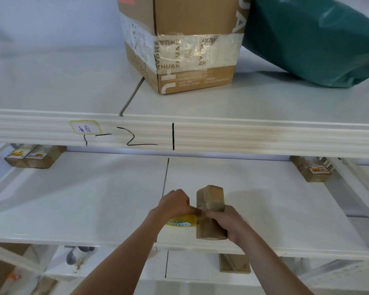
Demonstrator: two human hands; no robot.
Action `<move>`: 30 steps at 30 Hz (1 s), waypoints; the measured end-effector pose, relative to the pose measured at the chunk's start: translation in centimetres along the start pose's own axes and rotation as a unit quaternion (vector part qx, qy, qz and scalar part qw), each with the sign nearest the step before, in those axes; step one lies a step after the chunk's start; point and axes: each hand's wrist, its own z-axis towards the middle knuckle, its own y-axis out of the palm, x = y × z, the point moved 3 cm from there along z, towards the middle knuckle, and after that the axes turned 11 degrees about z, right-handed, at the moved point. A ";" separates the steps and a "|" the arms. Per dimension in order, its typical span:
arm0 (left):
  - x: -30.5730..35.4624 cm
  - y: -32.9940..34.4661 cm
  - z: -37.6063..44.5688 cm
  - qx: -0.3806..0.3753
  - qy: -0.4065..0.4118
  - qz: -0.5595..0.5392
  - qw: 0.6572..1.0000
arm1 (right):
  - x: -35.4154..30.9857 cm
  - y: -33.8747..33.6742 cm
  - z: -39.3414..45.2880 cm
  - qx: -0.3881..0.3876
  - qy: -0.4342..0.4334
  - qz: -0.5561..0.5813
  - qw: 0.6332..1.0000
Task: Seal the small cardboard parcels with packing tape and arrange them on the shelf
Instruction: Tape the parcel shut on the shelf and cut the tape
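Parcel point(210, 211) stands near the middle shelf's point(94, 209) front edge — right hand point(226, 220) fingers wrapped round it, left hand point(175, 204) gripping the yellow tape roll point(180, 222). Taping looks underway; sealed parcels point(33, 156) already sit at the back, placing remains.

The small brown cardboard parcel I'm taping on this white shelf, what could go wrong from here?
The small brown cardboard parcel stands on end near the white shelf's front edge, so a hard pull of tape could tip it off. The left hand holds the yellow tape roll tight against the right hand, so the strip may stick to fingers or wrinkle. How well the tape lies cannot be told.
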 end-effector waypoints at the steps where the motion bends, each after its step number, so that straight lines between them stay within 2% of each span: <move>1: -0.3 -0.1 0.0 -0.015 0.007 -0.011 1.000 | 0.0 -0.3 0.0 0.000 0.006 0.001 1.000; 5: -1.8 -1.0 -0.1 -0.079 0.031 -0.048 0.995 | 0.6 -2.2 0.6 0.020 0.013 0.007 1.000; 10: -2.8 -1.9 -0.6 -0.117 0.073 -0.097 0.986 | 0.0 -2.5 0.0 0.006 0.013 0.020 1.000; 18: -2.7 -1.8 -0.2 -0.105 0.085 -0.125 0.983 | -0.3 -2.7 -0.1 0.000 0.011 0.034 0.999; 23: -3.1 -1.9 0.0 -0.090 0.064 -0.124 0.986 | -0.4 -2.5 -0.9 -0.015 0.005 0.055 0.998; 28: -4.2 -1.8 -0.1 -0.012 -0.009 0.018 1.000 | -1.5 -3.1 -1.5 -0.049 -0.013 0.072 0.996; 30: -4.1 -1.5 0.0 -0.020 -0.015 -0.001 1.000 | -1.6 -3.2 -1.6 -0.057 -0.018 0.092 0.994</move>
